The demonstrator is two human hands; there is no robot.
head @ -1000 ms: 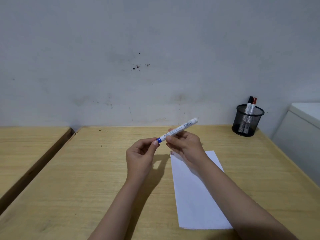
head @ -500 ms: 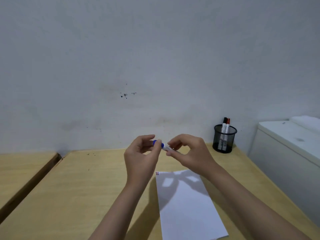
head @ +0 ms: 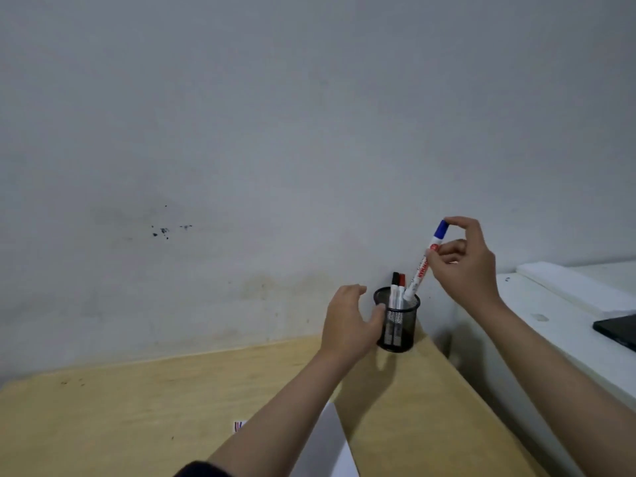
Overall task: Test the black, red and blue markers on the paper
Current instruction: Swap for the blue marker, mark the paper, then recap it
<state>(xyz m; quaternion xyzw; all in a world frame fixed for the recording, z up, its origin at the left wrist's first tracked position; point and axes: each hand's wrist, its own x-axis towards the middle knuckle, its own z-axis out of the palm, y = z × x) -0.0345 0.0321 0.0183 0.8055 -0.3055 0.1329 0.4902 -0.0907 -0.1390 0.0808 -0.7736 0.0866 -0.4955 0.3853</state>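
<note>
My right hand (head: 464,266) holds the blue marker (head: 424,263) by its capped upper end. The marker is tilted, and its white lower end dips into the black mesh pen cup (head: 401,328) at the desk's far right corner. The black marker (head: 394,292) and the red marker (head: 401,293) stand in the cup. My left hand (head: 349,321) is beside the cup's left wall with fingers spread, its thumb at the rim. The white paper (head: 327,445) lies near the bottom edge, partly under my left forearm, with small coloured strokes at its top left corner.
The wooden desk (head: 137,414) meets a grey wall behind. A white cabinet (head: 550,325) stands against the desk's right side, with a dark flat object (head: 619,330) on top.
The blue marker is now capped. My right hand carried it right and away from the paper to the pen cup. My left hand let go of it and moved beside the cup.
</note>
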